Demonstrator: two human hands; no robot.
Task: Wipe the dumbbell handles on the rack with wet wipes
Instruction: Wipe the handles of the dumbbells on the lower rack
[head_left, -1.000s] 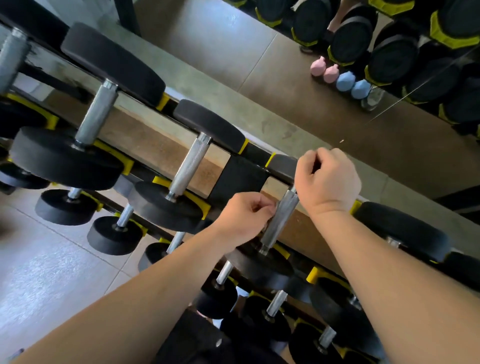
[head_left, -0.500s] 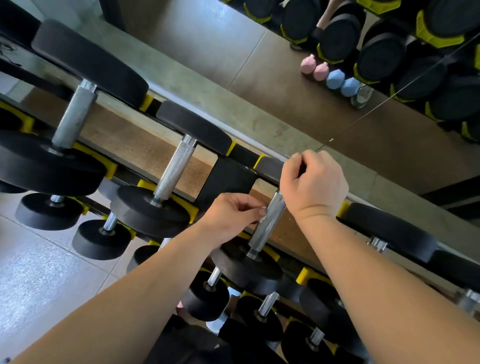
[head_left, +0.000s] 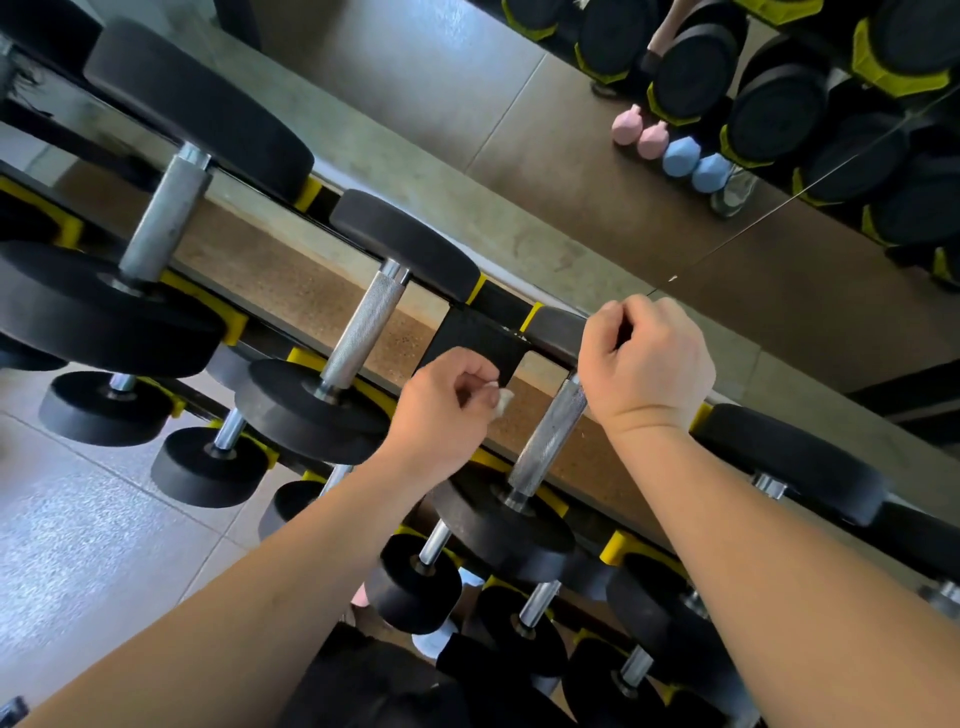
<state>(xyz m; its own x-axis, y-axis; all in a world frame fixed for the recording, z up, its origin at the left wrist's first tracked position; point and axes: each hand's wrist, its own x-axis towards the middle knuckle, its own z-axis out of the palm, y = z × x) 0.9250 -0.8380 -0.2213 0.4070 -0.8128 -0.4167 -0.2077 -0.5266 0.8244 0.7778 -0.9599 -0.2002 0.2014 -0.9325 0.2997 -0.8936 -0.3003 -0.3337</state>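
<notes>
A knurled steel dumbbell handle (head_left: 548, 439) lies across the top tier of the rack (head_left: 467, 332), between two black weight heads. My left hand (head_left: 441, 415) is closed on a small white wet wipe (head_left: 503, 401), a short way left of that handle and apart from it. My right hand (head_left: 647, 364) grips the far black head (head_left: 558, 332) of the same dumbbell at the handle's upper end. A second knurled handle (head_left: 366, 327) sits further left on the same tier.
Lower tiers carry several smaller dumbbells (head_left: 208, 465) with yellow cradles. A mirror behind the rack reflects more black dumbbells (head_left: 774, 111) and pink and blue small weights (head_left: 670, 148). Grey floor tiles (head_left: 78, 545) lie at lower left.
My left hand has come off the handle and shifted left with the wipe. My right hand stays on the far head.
</notes>
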